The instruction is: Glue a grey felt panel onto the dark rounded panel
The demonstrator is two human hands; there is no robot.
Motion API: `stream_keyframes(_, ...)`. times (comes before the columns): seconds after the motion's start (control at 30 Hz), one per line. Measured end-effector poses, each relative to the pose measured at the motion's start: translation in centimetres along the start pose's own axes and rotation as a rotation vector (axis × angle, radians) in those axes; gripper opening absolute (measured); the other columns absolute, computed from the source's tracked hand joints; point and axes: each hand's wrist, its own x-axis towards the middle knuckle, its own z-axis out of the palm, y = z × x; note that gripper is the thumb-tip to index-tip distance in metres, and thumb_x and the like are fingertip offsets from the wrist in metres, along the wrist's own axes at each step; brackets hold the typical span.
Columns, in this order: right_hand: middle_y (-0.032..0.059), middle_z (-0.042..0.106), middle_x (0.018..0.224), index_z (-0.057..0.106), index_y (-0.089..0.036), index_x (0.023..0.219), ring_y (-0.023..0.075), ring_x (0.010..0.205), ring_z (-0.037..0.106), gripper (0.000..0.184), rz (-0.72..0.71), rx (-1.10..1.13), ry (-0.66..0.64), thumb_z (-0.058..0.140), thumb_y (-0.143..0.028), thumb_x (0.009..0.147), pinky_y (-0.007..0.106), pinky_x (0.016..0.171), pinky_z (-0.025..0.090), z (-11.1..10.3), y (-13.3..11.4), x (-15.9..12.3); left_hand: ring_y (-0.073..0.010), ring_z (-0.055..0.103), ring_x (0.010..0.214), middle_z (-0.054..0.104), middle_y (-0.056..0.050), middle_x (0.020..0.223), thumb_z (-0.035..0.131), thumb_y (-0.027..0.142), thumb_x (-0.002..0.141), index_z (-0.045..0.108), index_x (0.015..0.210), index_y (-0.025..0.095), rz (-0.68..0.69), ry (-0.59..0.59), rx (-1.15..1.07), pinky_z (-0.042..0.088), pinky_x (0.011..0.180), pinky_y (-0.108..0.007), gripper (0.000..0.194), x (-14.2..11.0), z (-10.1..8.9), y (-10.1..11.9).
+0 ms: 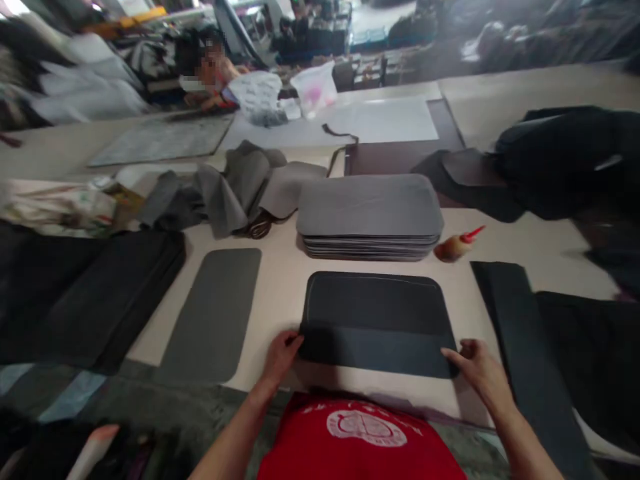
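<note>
A dark rectangular fabric panel point(377, 320) with rounded corners lies flat on the table before me, with a lighter band along its near side. My left hand point(284, 355) pinches its left edge between thumb and fingers. At the right edge, my right hand point(477, 367) has its thumb on the panel and its other fingers curled; part of this grip is hidden. Just beyond the panel stands a neat stack of grey rounded panels point(370, 207). A single grey-green panel point(215, 313) lies flat to the left.
A bottle with a red nozzle point(457, 245) lies right of the stack. Folded black fabric point(90, 293) covers the left side, and a dark strip point(530, 340) lies at the right. Crumpled grey pieces point(240, 187) are behind. Across the table sits another person point(215, 73).
</note>
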Motion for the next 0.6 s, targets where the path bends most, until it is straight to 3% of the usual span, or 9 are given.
stream_keyframes(0.1, 0.0193, 0.070, 0.098, 0.056, -0.015, 0.105, 0.0370, 0.089, 0.068, 0.081, 0.013, -0.045, -0.056, 0.057, -0.081, 0.056, 0.045, 0.074, 0.049, -0.3, 0.3, 0.7, -0.0208, 0.060, 0.073, 0.067, -0.004, 0.073, 0.058, 0.054, 0.075, 0.069, 0.076, 0.018, 0.006, -0.001, -0.027, 0.044, 0.070, -0.032, 0.037, 0.3, -0.2, -0.2)
stream_keyframes(0.37, 0.0207, 0.070, 0.111, 0.056, -0.018, 0.110, 0.0398, 0.102, 0.068, 0.082, 0.018, -0.118, -0.112, 0.059, -0.085, 0.063, 0.049, 0.088, 0.051, 0.3, 3.1, 2.5, -0.0174, 0.058, 0.075, 0.066, -0.003, 0.077, 0.057, 0.039, 0.085, 0.069, 0.084, 0.016, 0.069, -0.017, -0.079, 0.043, 0.070, -0.028, 0.026, 0.3, -0.6, 0.4)
stream_keyframes(0.6, 0.0215, 0.070, 0.112, 0.055, -0.018, 0.110, 0.0417, 0.103, 0.068, 0.086, 0.042, -0.145, -0.151, 0.057, -0.087, 0.059, 0.053, 0.093, 0.051, -0.6, 1.9, 2.2, -0.0178, 0.056, 0.077, 0.062, -0.004, 0.079, 0.061, 0.028, 0.085, 0.067, 0.073, 0.016, 0.082, 0.024, 0.056, 0.040, 0.073, -0.031, 0.017, 0.0, 0.1, 0.2)
